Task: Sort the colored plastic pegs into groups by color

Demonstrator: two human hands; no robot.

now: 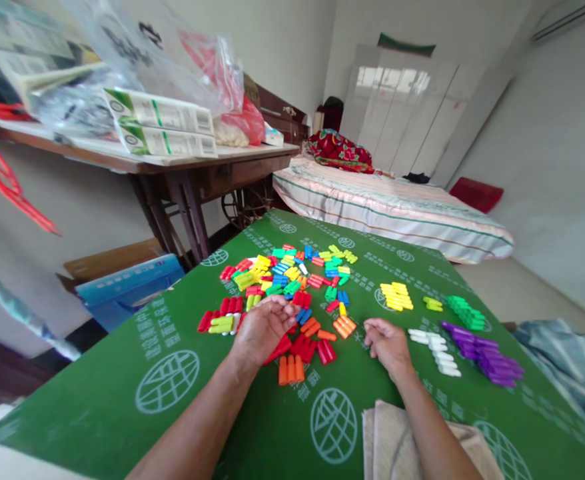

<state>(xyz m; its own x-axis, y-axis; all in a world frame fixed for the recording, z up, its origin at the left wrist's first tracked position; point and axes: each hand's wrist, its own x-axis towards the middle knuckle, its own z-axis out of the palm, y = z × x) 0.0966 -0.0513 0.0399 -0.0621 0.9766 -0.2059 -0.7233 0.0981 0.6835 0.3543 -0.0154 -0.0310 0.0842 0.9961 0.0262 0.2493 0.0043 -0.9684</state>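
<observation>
My left hand is over the front of a mixed heap of small coloured plastic tubes, palm partly turned up and fingers loosely bent apart. Red tubes lie by its fingertips. Orange tubes stand in a row just in front of it. My right hand is low over the board, its fingers curled in; whatever they hold, if anything, is hidden. Left of it lie more orange tubes. To its right are white tubes and purple tubes in sorted groups.
Yellow tubes and green tubes lie grouped on the green board. A folded beige cloth is under my right forearm. At left stands a wooden table with boxes and bags; a bed is behind.
</observation>
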